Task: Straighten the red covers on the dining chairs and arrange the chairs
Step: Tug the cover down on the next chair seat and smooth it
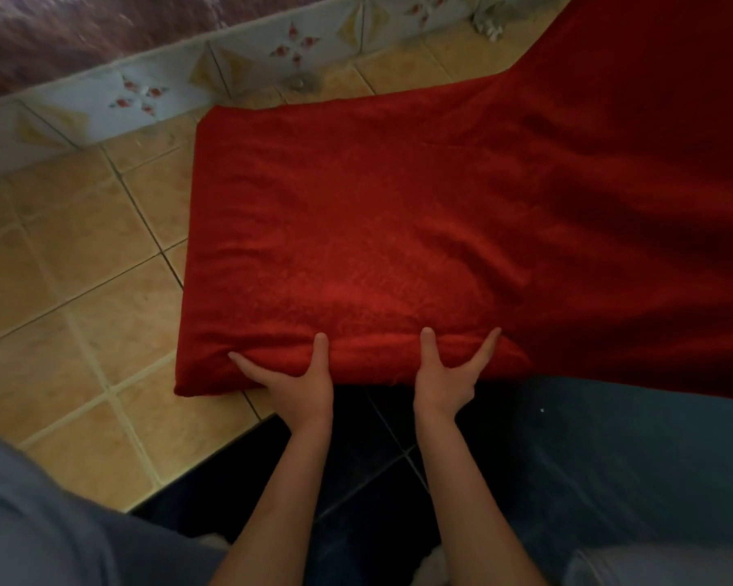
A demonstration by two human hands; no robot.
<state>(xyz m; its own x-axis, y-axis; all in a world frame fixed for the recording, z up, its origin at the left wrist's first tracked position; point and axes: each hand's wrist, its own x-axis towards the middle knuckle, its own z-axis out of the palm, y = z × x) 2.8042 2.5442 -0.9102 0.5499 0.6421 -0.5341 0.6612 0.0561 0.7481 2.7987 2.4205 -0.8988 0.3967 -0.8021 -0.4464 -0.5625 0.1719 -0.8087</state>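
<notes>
Covered chair seat (356, 230) mid-frame on the tiled floor (81, 289), left hand (297, 384) and right hand (447, 380) side by side at its near edge (thumbs on top), patterned skirting (145, 95) behind, draped cover (652, 184) rising right

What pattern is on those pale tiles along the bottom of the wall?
The skirting tiles are pale blue-white with small red four-petal flower motifs, seen in the head view.
</notes>
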